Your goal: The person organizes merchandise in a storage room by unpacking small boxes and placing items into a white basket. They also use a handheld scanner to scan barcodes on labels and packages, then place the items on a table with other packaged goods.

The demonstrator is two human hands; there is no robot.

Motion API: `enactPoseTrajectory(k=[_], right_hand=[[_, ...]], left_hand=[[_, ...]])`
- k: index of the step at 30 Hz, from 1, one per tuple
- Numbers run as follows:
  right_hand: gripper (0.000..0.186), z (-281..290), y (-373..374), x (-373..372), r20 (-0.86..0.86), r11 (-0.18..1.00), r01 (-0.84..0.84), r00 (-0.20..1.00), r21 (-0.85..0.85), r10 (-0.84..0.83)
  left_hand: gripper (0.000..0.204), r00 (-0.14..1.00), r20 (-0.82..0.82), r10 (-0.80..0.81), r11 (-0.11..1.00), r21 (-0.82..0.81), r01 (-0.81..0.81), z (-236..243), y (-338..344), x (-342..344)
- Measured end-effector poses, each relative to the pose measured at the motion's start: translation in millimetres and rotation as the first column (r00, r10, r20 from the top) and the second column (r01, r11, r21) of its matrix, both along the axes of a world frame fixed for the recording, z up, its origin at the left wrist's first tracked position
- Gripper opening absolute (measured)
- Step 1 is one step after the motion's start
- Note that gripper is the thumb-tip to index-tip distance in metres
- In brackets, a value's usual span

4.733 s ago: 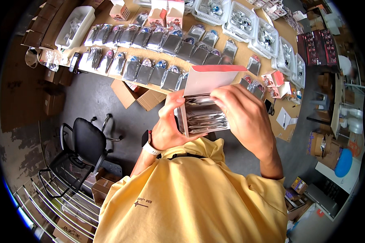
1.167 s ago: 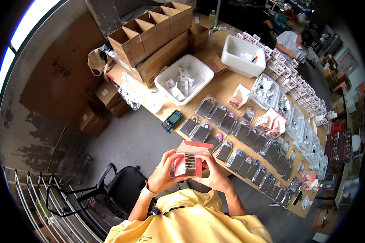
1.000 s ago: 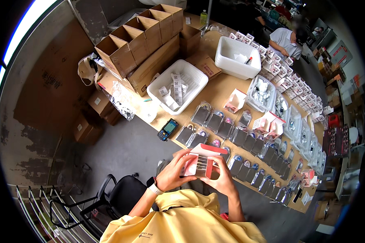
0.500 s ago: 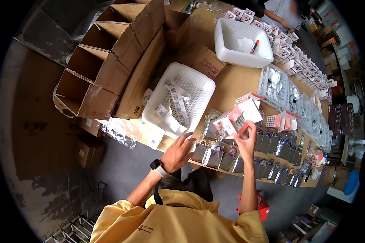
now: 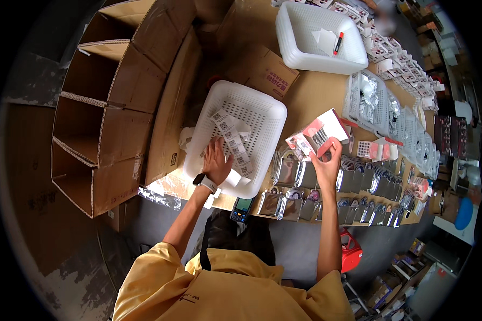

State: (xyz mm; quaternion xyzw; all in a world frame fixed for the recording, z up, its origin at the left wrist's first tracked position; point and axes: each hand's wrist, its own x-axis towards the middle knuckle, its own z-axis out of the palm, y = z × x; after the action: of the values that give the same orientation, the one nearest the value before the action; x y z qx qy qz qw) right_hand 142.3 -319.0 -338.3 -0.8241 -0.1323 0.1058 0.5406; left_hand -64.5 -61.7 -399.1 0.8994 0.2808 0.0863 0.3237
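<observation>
My left hand (image 5: 216,165), a watch on its wrist, reaches into the white perforated basket (image 5: 273,125) with fingers stretched and apart. It lies beside a strip of white labels (image 5: 231,138) printed with square codes; whether the fingertips touch a label I cannot tell. In my right hand (image 5: 328,167), a small pink-and-white carton (image 5: 320,134) is pinched by its near edge, its white flap raised and open. Below that hand stand rows of silver foil packets (image 5: 306,176) along the table's front edge. A handheld scanner (image 5: 242,207) with a lit screen is at the basket's near side.
Tall open cardboard boxes (image 5: 124,131) rise at the left. Stacked white baskets (image 5: 318,64) hold a red marker (image 5: 338,44) and paper. Clear trays (image 5: 365,104) with foil packets line the right, beyond another pink carton (image 5: 377,150). Many small cartons (image 5: 407,80) fill the far right.
My left hand has moved from the table edge up and left into the basket. The right hand still holds the carton, now tilted differently. The scanner has come into sight.
</observation>
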Motion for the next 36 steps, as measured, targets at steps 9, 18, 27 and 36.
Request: enactPoseTrajectory(k=[9,18,27,36], right_hand=[[0.059,-81.7,61.4,149.1,0.312,0.991,-0.007,0.949,-0.133,0.048],[0.067,-106.1,58.1,156.3,0.432,0.917,0.043,0.89,-0.396,0.145],[0.025,-38.9,8.2,-74.4,-0.013,0.99,-0.127,0.992,-0.054,0.127],[0.024,-66.6,21.9,-261.5,-0.575,0.885,-0.427,0.683,0.185,0.45]], left_hand=[[0.053,0.989,0.104,-0.103,0.944,-0.302,0.13,75.4,-44.5,-19.8],[0.049,0.997,0.049,-0.052,0.911,-0.408,0.068,83.9,-57.9,-48.0],[0.024,0.967,0.039,0.252,0.939,-0.25,-0.235,49.3,-50.0,-98.8],[0.041,0.968,-0.24,0.071,0.971,-0.204,-0.122,-38.7,-45.8,-177.9]])
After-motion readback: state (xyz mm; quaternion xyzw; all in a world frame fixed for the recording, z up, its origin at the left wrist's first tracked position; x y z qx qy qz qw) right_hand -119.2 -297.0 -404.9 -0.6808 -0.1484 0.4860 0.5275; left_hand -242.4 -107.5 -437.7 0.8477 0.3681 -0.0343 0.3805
